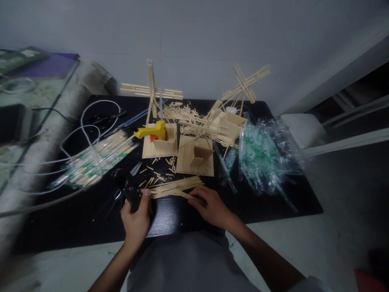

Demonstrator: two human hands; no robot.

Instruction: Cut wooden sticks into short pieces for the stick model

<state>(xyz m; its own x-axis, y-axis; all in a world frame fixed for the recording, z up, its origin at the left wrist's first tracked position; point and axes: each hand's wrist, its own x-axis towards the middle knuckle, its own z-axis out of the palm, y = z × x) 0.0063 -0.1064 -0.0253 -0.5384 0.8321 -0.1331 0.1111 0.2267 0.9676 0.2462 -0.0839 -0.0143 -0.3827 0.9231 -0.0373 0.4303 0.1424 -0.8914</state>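
Observation:
My left hand point(136, 215) is closed round a chunky black hand tool point(130, 190); its exact kind I cannot make out. The tool is beside the left ends of a row of thin wooden sticks point(176, 186) lying on the black table. At the row's right end, my right hand point(209, 205) pinches one or more sticks, which slant out toward me. Just beyond are a square wooden base point(185, 160) with a small stick-walled box on it, and short cut stick pieces point(158, 176). A pointed metal blade point(135, 168) shows near the black tool.
A yellow glue gun point(153, 130) rests on another wooden base point(147, 150). Windmill-like stick crosses point(152, 91) stand behind. Packaged sticks point(100, 158) and a white cable point(88, 142) lie left; crumpled plastic wrappers point(258, 154) lie right on the black table point(273, 207).

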